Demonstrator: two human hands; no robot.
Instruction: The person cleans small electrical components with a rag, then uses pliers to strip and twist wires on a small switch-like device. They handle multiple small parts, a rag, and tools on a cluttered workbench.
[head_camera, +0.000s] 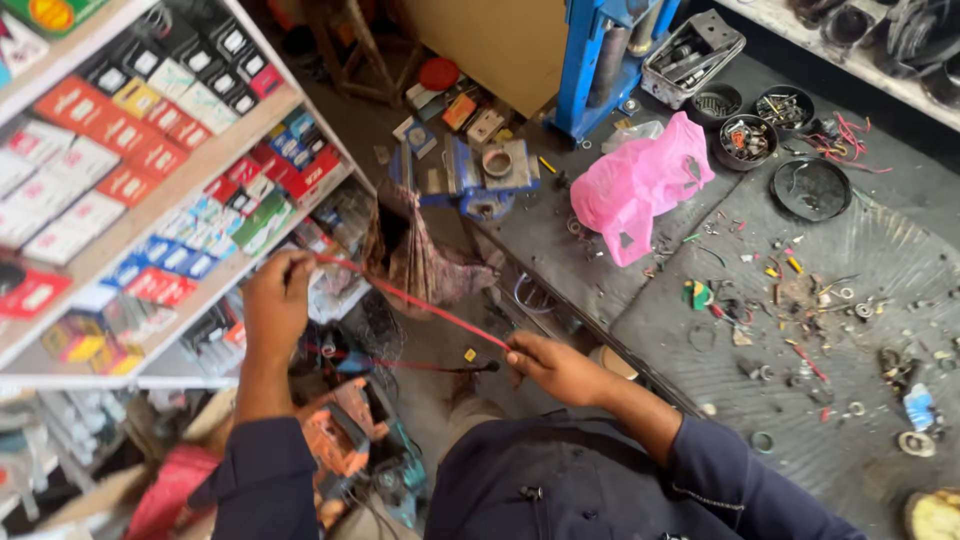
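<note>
Left hand (275, 300): closed in a pinch on one end of the red wire (415, 303), raised beside the shelves (200, 165) of small boxes.
Right hand (555, 365): fingers shut on the wire's other end, low near the surface (800, 300).
Wire: stretched straight and slanting between both hands, above the cluttered floor.
Nearby: blue vise (480, 175), pink bag (640, 185), scattered small parts.
Handling: judged best kept taut with even tension, gripped close to the ends so that slipping is avoided.
</note>
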